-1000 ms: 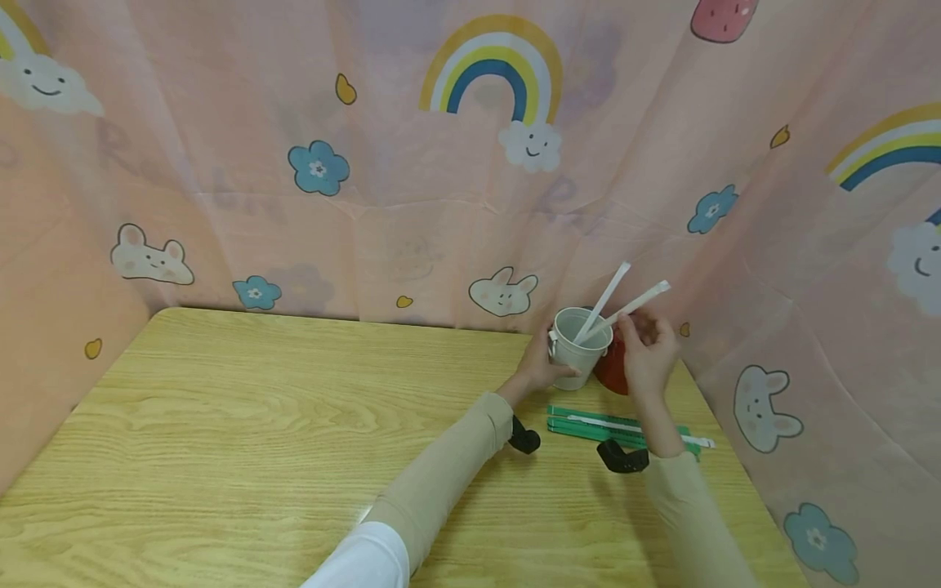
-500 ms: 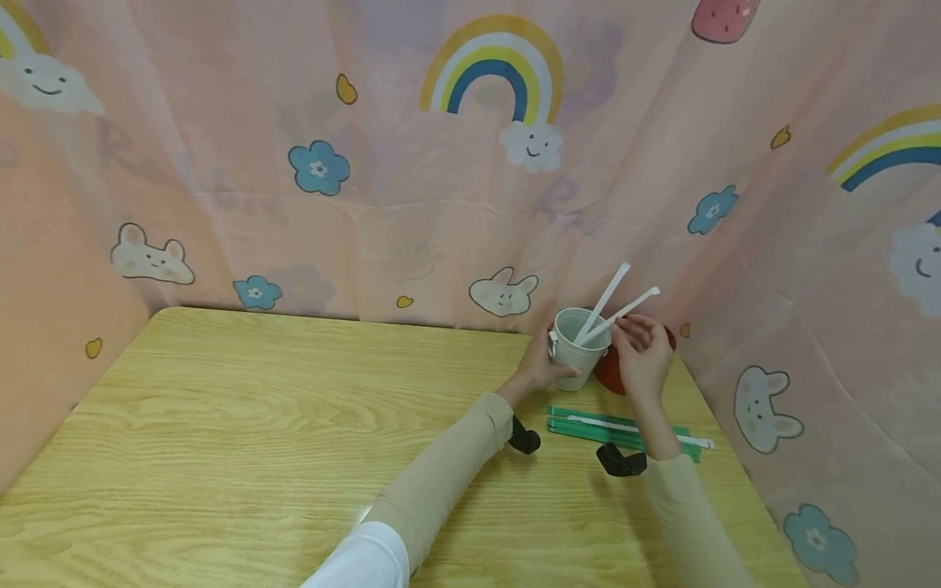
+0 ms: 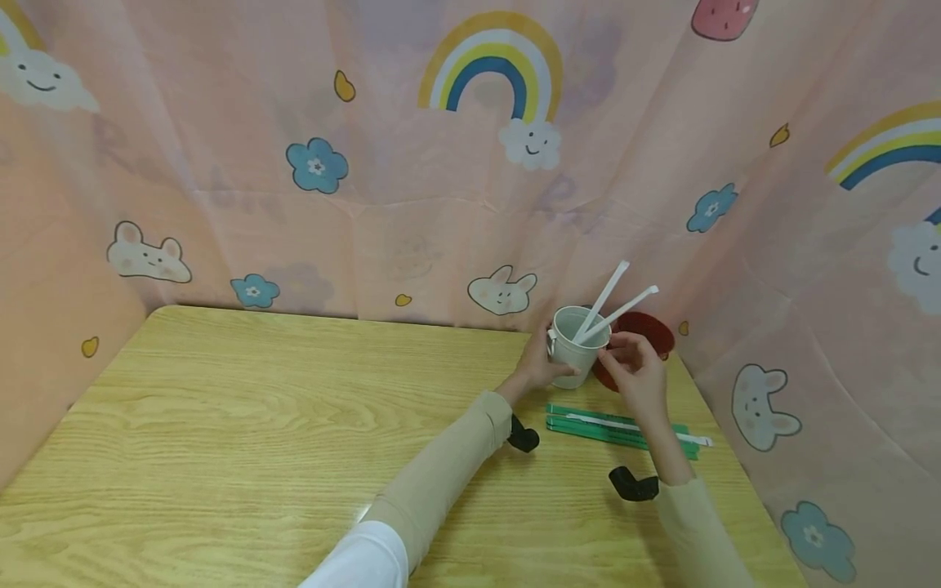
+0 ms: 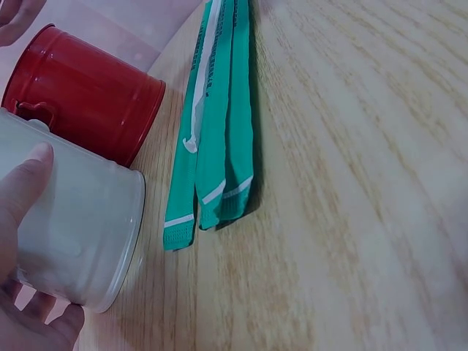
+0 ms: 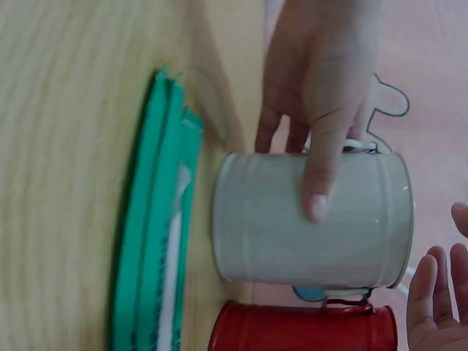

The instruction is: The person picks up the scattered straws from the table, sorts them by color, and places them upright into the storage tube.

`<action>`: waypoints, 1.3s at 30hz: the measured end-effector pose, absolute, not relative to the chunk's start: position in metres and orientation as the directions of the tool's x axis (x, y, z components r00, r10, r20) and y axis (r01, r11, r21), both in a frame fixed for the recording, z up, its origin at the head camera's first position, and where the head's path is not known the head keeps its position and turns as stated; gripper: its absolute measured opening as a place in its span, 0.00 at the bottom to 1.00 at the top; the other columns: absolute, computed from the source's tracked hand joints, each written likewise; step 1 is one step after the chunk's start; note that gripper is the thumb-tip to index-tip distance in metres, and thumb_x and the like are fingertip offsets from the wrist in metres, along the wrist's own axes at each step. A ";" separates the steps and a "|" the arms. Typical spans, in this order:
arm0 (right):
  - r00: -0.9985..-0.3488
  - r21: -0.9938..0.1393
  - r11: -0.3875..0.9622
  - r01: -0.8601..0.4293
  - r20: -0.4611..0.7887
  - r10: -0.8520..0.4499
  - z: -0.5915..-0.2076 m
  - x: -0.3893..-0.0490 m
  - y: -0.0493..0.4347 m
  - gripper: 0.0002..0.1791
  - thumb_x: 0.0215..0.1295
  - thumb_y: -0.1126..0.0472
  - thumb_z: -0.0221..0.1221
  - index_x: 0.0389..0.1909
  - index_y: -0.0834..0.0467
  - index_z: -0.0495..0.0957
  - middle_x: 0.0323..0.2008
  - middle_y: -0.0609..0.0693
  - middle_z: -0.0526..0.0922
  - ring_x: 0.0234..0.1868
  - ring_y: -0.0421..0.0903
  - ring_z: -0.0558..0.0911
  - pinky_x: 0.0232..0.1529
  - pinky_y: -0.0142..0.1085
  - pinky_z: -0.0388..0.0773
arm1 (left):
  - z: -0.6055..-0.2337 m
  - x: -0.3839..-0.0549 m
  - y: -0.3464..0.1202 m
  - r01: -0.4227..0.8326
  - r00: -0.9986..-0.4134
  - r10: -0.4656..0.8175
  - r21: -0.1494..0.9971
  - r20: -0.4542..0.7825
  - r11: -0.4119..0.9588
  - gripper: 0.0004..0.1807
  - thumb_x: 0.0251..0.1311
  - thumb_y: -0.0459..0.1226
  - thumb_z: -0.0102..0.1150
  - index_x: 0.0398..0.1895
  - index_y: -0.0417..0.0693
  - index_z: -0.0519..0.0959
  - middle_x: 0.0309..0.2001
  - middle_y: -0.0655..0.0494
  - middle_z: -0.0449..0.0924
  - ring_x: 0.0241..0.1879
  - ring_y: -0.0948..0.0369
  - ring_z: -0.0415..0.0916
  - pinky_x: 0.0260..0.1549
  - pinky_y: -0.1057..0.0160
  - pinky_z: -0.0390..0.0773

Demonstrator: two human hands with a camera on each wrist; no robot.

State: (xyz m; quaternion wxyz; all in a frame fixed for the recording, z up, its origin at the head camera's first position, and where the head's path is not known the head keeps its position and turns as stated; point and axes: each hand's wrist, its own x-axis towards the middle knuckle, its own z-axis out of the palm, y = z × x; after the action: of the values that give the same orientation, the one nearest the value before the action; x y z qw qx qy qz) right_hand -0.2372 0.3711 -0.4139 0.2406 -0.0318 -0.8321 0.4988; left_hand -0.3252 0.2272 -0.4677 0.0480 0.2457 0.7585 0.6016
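Observation:
My left hand (image 3: 538, 363) grips a small white metal bucket (image 3: 581, 361) from its left side, thumb across the front. Two white paper-wrapped straws (image 3: 607, 286) lean out of the bucket toward the right. My right hand (image 3: 639, 376) is beside the bucket's right rim, its fingers loosely bent and holding nothing; in the right wrist view its fingertips (image 5: 423, 281) show at the right edge, past the bucket's mouth. A red bucket (image 4: 88, 95) stands right against the white one, partly behind my right hand in the head view.
Several long green paper packets (image 3: 588, 423) lie side by side in front of the buckets, with another white wrapped straw (image 3: 691, 439) across them. Black wrist-camera mounts (image 3: 524, 435) hang below both wrists. A pink printed curtain (image 3: 412, 204) closes off the table's (image 3: 257, 425) back and sides.
My right hand has released the second straw, which now leans in the white bucket, and has moved down and slightly left to the rim. My left hand stays put.

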 end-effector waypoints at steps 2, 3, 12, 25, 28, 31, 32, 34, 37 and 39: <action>-0.881 -0.817 0.530 -0.228 0.405 0.245 -0.418 -0.235 0.372 0.17 0.60 0.70 0.62 0.51 0.69 0.75 0.38 0.44 0.79 0.35 0.28 0.76 0.36 0.15 0.74 | -0.467 -0.326 0.226 0.315 -0.875 0.430 0.936 0.224 0.154 0.50 0.46 0.30 0.73 0.70 0.43 0.53 0.66 0.46 0.65 0.66 0.52 0.64 0.67 0.56 0.64; -0.879 -0.797 0.552 -0.245 0.422 0.219 -0.420 -0.234 0.373 0.17 0.60 0.70 0.62 0.50 0.69 0.75 0.38 0.48 0.79 0.35 0.27 0.75 0.35 0.15 0.74 | -0.467 -0.326 0.226 0.317 -0.874 0.430 0.935 0.225 0.157 0.49 0.47 0.30 0.73 0.70 0.43 0.53 0.66 0.46 0.65 0.66 0.52 0.64 0.67 0.56 0.64; -0.891 -0.628 0.714 -0.310 0.453 0.012 -0.439 -0.220 0.390 0.14 0.57 0.69 0.65 0.44 0.65 0.78 0.39 0.60 0.81 0.35 0.33 0.78 0.35 0.20 0.76 | -0.472 -0.326 0.229 0.350 -0.867 0.427 0.923 0.255 0.160 0.48 0.45 0.30 0.73 0.69 0.41 0.55 0.64 0.45 0.67 0.63 0.52 0.67 0.65 0.57 0.67; -0.927 -0.427 0.843 -0.328 0.318 -0.200 -0.451 -0.205 0.417 0.16 0.54 0.68 0.68 0.44 0.60 0.79 0.37 0.52 0.83 0.36 0.50 0.79 0.33 0.32 0.78 | -0.472 -0.328 0.230 0.309 -0.878 0.428 0.936 0.213 0.168 0.49 0.46 0.30 0.73 0.70 0.42 0.53 0.66 0.46 0.66 0.66 0.52 0.65 0.67 0.57 0.63; -0.937 -0.387 0.866 -0.318 0.266 -0.226 -0.451 -0.203 0.423 0.15 0.53 0.69 0.68 0.43 0.60 0.80 0.36 0.51 0.83 0.36 0.49 0.79 0.34 0.35 0.78 | -0.472 -0.328 0.230 0.303 -0.877 0.434 0.940 0.208 0.160 0.49 0.46 0.29 0.72 0.70 0.43 0.53 0.67 0.47 0.65 0.66 0.52 0.64 0.68 0.57 0.63; -0.956 -0.368 0.886 -0.281 0.191 -0.224 -0.451 -0.201 0.427 0.15 0.54 0.68 0.67 0.44 0.59 0.80 0.36 0.49 0.83 0.37 0.47 0.79 0.38 0.39 0.79 | -0.471 -0.328 0.230 0.300 -0.878 0.432 0.941 0.207 0.158 0.50 0.46 0.29 0.72 0.70 0.43 0.53 0.67 0.47 0.65 0.66 0.53 0.64 0.68 0.57 0.62; -0.962 -0.366 0.892 -0.266 0.167 -0.218 -0.452 -0.201 0.428 0.14 0.55 0.67 0.67 0.44 0.58 0.80 0.37 0.48 0.83 0.38 0.47 0.79 0.39 0.40 0.79 | -0.470 -0.327 0.229 0.299 -0.878 0.432 0.941 0.206 0.160 0.50 0.46 0.29 0.73 0.71 0.44 0.52 0.67 0.47 0.65 0.66 0.53 0.64 0.68 0.57 0.62; -0.969 -0.369 0.896 -0.245 0.133 -0.210 -0.454 -0.200 0.431 0.14 0.57 0.65 0.66 0.45 0.58 0.80 0.38 0.49 0.83 0.40 0.47 0.79 0.42 0.43 0.80 | -0.469 -0.327 0.229 0.304 -0.877 0.433 0.939 0.210 0.161 0.51 0.46 0.30 0.73 0.72 0.43 0.51 0.67 0.47 0.64 0.66 0.53 0.64 0.68 0.57 0.62; -0.973 -0.374 0.899 -0.230 0.111 -0.203 -0.458 -0.198 0.433 0.13 0.58 0.64 0.65 0.45 0.58 0.81 0.40 0.51 0.83 0.42 0.49 0.80 0.44 0.47 0.80 | -0.469 -0.326 0.228 0.322 -0.874 0.430 0.932 0.227 0.164 0.52 0.46 0.30 0.73 0.72 0.43 0.51 0.67 0.46 0.65 0.66 0.52 0.64 0.68 0.57 0.62; -0.973 -0.372 0.899 -0.231 0.109 -0.204 -0.460 -0.198 0.435 0.13 0.58 0.64 0.65 0.44 0.58 0.81 0.42 0.52 0.83 0.44 0.51 0.81 0.46 0.50 0.79 | -0.469 -0.326 0.227 0.331 -0.873 0.427 0.929 0.235 0.166 0.51 0.46 0.29 0.72 0.71 0.43 0.51 0.66 0.45 0.65 0.66 0.52 0.64 0.68 0.57 0.62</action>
State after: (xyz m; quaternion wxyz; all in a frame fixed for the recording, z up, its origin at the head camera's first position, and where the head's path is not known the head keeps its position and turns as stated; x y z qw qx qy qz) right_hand -0.1975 0.4345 -0.4598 0.0336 0.1117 -0.9739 0.1948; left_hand -0.3258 0.2273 -0.4686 0.0402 0.2487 0.7625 0.5959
